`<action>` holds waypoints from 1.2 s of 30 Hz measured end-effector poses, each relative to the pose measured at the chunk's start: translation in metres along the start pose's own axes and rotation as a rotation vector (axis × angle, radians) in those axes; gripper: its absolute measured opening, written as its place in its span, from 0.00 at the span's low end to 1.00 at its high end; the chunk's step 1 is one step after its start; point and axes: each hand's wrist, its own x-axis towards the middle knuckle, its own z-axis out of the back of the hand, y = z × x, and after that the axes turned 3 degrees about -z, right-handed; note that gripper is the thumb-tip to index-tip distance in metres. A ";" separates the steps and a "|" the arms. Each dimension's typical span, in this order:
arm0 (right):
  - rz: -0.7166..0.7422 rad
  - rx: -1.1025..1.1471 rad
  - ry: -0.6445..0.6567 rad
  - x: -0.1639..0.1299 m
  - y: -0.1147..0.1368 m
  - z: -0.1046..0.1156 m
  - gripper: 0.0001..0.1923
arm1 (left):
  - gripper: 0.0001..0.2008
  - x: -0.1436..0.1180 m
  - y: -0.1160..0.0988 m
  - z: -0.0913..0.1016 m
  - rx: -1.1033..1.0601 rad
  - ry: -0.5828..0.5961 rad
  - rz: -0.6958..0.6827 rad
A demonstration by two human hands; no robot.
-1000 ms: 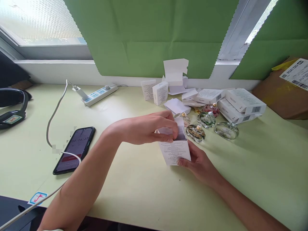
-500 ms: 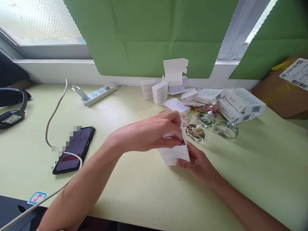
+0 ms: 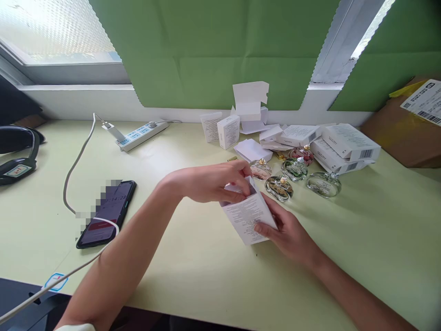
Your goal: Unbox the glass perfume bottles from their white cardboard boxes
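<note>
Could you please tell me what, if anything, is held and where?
The right hand holds the white box by its lower part. The left hand is at its open top; any hold there is hidden.

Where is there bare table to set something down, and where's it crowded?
Bare table lies between power strip, phone and left hand; between the forearms, but for a speck; and right of the right hand, up to the carton. It's crowded beyond the held box, where bottles and white boxes cluster.

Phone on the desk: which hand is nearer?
Left. The left hand is right of the phone, at the open top of the white box; the right hand is farther right, gripping that box's side.
</note>
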 end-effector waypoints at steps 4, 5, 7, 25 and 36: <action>-0.067 0.028 0.021 0.001 0.001 0.000 0.32 | 0.11 0.007 0.030 -0.003 -0.143 0.064 -0.011; -0.084 0.034 0.028 0.001 0.000 -0.001 0.32 | 0.10 0.008 0.036 -0.004 -0.165 0.076 -0.008; -0.117 0.049 0.038 0.001 0.000 -0.002 0.32 | 0.10 0.009 0.044 -0.006 -0.207 0.100 0.010; 0.116 -1.125 -0.331 -0.009 -0.006 -0.011 0.48 | 0.16 -0.026 0.061 -0.053 -0.557 -0.202 0.472; 0.150 -1.281 -0.317 -0.029 -0.013 -0.018 0.48 | 0.18 -0.040 0.063 -0.055 -0.596 -0.364 0.619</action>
